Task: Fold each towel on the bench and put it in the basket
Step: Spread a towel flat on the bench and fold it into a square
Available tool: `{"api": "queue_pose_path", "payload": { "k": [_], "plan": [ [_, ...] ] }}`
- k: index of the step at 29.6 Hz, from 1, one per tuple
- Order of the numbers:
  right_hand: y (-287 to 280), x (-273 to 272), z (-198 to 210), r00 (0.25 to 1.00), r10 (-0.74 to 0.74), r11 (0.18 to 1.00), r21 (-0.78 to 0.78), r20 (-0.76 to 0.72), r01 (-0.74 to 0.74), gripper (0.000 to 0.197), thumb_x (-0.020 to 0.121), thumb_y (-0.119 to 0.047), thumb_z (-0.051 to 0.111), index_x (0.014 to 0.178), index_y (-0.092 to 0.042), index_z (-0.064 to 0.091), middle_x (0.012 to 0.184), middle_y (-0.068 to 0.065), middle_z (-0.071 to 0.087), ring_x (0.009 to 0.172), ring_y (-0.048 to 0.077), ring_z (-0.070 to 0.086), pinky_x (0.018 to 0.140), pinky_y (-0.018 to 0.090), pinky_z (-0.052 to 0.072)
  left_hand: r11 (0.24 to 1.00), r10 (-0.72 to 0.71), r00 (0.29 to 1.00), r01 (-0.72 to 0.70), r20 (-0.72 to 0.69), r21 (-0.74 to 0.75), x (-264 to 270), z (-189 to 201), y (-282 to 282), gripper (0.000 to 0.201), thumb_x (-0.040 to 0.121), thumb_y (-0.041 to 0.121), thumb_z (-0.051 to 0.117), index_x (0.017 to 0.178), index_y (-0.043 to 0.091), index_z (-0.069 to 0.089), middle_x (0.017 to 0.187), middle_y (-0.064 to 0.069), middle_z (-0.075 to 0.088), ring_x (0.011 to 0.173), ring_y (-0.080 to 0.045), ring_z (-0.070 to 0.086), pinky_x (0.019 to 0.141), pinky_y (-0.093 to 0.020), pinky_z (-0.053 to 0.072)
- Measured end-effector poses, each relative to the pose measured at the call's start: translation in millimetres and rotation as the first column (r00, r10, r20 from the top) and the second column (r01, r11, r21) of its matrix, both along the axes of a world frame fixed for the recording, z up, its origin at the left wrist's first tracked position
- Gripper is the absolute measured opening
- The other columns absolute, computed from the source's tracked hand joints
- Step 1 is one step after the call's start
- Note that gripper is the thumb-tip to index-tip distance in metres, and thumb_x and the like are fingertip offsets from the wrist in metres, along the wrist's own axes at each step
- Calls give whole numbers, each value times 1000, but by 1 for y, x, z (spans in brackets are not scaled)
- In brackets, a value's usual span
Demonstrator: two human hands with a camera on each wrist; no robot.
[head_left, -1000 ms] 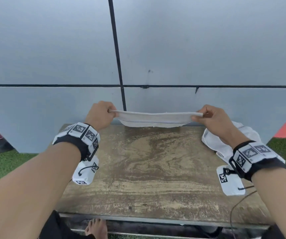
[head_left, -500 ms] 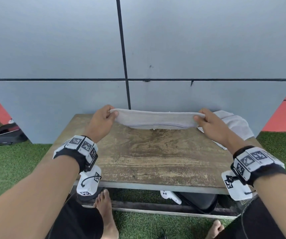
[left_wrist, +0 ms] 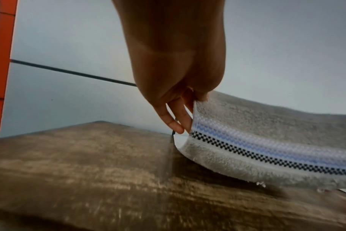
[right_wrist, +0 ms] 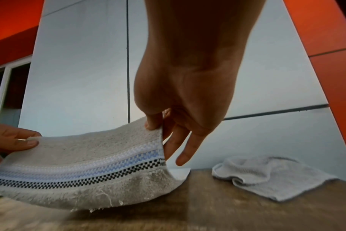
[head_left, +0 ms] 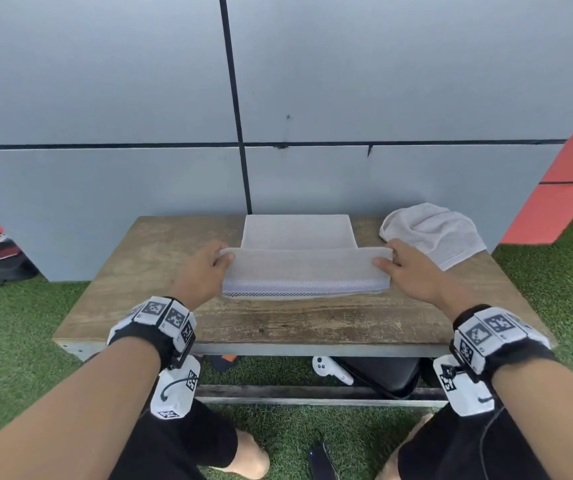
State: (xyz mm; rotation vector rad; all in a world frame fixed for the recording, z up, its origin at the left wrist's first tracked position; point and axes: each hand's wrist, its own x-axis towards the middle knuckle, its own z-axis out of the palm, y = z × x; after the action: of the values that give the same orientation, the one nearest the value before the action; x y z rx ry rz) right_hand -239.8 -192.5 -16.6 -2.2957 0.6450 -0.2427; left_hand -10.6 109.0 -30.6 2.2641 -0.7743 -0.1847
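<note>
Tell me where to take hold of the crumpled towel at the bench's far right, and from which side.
Take the crumpled towel by its flat corner that lies spread on the bench nearest the person, coming from above on the right. The far part is bunched into rounded folds with no clear edge, so a pinch on the near corner is likely surer.

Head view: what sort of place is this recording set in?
Probably an outdoor or semi-outdoor yard beside a building: green artificial-looking turf underfoot, a grey panelled wall with red-orange sections, and a weathered wooden bench bearing towels.
</note>
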Motion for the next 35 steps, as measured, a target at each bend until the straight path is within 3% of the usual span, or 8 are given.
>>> {"api": "queue_pose_path", "payload": {
  "k": [7,14,17,20,23,26,31,35],
  "plan": [
    [1,11,-47,978,17,1000,13,-208,-15,29,101,-27,55,90,-1,62,79,6,64,75,24,59,67,33,42,991,55,991,-39,-124,127,-3,-48,-7,33,103,33,50,80,9,52,69,-9,48,60,-19,44,55,-29,34],
    [-5,33,-57,989,-143,990,11,-49,144,28,100,-26,54,83,-4,56,80,7,59,78,25,54,67,36,40,984,164,968,-173,-192,-31,10,-45,-22,27,102,35,50,109,13,65,100,-7,69,85,-28,65,69,-40,52],
    [-4,40,-67,970,-243,963,118,-15,244,22,101,-34,55,110,-14,58,103,1,57,98,20,54,85,38,47,975,201,937,-221,-286,-38,12,-54,-26,35,100,39,54,119,9,58,114,-8,64,98,-28,63,78,-38,53],
    [-6,40,-78,949,-151,977,103,-276,185,34,97,-37,60,72,-19,46,65,-4,41,58,14,43,62,29,33,985,167,895,-137,-412,103,7,-67,-27,36,95,40,64,116,12,58,109,-4,65,99,-26,64,83,-36,50],
    [-9,40,-78,930,-100,983,108,-353,147,54,92,-29,66,55,-19,29,48,-4,25,42,14,25,52,28,24,983,138,907,-77,-399,165,9,-76,-27,27,91,32,70,81,14,53,74,-1,56,65,-17,52,64,-28,40],
    [-11,40,-78,954,-57,988,122,-295,97,43,95,-25,62,65,-18,34,61,0,34,53,15,32,55,29,26,981,91,941,-30,-325,189,10,-71,-30,33,93,30,65,75,9,48,67,-8,41,57,-17,37,58,-29,31],
    [-1,41,-65,992,-102,972,219,76,83,19,104,-35,47,96,-18,51,102,13,63,82,20,53,68,34,39,995,103,975,-105,-197,0,9,-62,-40,37,103,42,45,105,6,54,95,-17,62,75,-27,56,65,-36,45],
    [3,36,-54,999,-39,984,175,12,36,15,105,-34,45,94,-24,45,102,9,61,84,22,54,65,29,37,997,61,983,-51,-175,63,2,-56,-41,30,106,35,40,94,10,51,86,-11,58,69,-19,49,60,-31,39]
  ]
}}
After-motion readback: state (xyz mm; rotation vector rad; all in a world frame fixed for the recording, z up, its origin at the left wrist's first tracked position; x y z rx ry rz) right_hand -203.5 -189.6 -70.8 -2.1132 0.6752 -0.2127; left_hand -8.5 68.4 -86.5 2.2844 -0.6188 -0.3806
